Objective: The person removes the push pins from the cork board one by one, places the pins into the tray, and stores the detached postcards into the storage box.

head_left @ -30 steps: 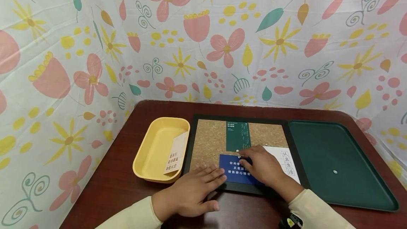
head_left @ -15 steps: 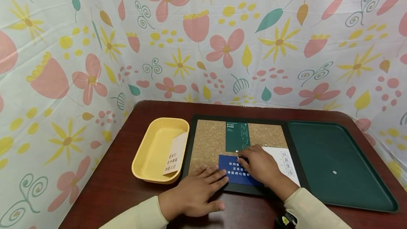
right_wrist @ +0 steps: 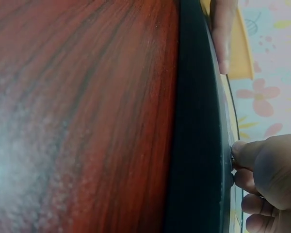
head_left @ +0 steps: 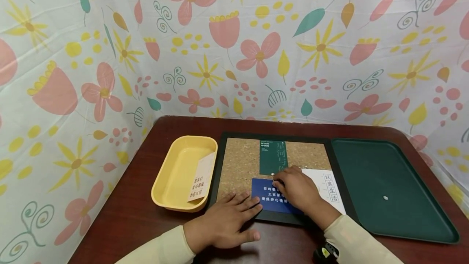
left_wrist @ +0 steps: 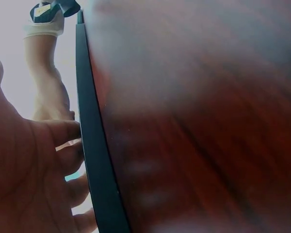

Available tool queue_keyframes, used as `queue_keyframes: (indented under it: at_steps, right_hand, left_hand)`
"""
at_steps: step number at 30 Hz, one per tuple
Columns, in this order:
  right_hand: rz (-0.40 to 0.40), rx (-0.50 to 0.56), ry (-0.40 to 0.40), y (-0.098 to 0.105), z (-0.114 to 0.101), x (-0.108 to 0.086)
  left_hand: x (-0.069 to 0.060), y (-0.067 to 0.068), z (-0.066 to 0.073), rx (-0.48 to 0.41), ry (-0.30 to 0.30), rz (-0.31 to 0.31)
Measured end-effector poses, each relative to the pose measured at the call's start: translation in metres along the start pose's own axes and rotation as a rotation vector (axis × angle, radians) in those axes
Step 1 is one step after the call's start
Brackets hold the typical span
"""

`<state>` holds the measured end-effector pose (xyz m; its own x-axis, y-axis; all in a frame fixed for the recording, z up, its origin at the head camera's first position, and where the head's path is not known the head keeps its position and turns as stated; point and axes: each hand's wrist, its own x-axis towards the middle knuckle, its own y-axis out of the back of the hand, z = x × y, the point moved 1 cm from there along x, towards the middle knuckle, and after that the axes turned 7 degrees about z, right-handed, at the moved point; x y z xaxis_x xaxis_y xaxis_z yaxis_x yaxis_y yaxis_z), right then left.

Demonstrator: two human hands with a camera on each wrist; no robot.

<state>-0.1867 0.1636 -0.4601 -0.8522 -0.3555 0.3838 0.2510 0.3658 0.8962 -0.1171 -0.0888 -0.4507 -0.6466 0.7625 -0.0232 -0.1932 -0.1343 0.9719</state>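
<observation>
In the head view a blue card [head_left: 269, 196] with white writing lies on a cork board [head_left: 238, 156] in a black frame. My left hand [head_left: 229, 221] lies flat with spread fingers over the board's front edge, fingertips at the card's left side. My right hand [head_left: 298, 188] pinches a small thumbtack at the card's top edge; the fingers mostly hide it. From the right wrist, the thumb [right_wrist: 247, 151] and curled fingers meet close to the board. Just above sits a silvery tack [head_left: 272, 174] at the bottom of a green card [head_left: 271, 156].
A white card [head_left: 329, 186] lies partly under my right hand. To the left, a yellow tray [head_left: 179, 162] holds a beige card [head_left: 202, 176]. On the right, a dark green tray [head_left: 392, 166] bears one pale tack [head_left: 385, 198]. A flowered cloth [head_left: 220, 52] hangs behind the table.
My left hand has shifted slightly right, its fingertips now closer over the blue card's left edge. The right hand stays at the card's top edge, and the tack there is now more hidden.
</observation>
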Motion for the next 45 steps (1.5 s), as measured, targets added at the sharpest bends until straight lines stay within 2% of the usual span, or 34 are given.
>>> queue_keyframes:
  at_steps: [11,18,27,37,45]
  right_hand:
    - [-0.038,-0.004,-0.039,-0.0024,-0.0030,0.0045]
    - [-0.045,-0.018,-0.036,-0.0051,-0.0041,0.0065]
    - [-0.094,-0.019,-0.057,-0.0057,-0.0070,0.0049]
    - [-0.100,-0.033,-0.065,-0.0053,-0.0081,0.0041]
    - [-0.116,0.029,-0.119,-0.0035,-0.0077,0.0044]
  left_hand:
    - [0.0003,-0.0023,-0.0011,-0.014,0.011,-0.022]
    - [0.0003,-0.0023,-0.0016,-0.008,0.013,-0.018]
    - [0.0010,-0.0012,-0.0010,-0.015,0.017,-0.021]
    - [0.0012,-0.0013,-0.0017,-0.023,0.020,-0.035]
    - [0.0015,-0.0015,-0.0026,-0.028,0.021,-0.044]
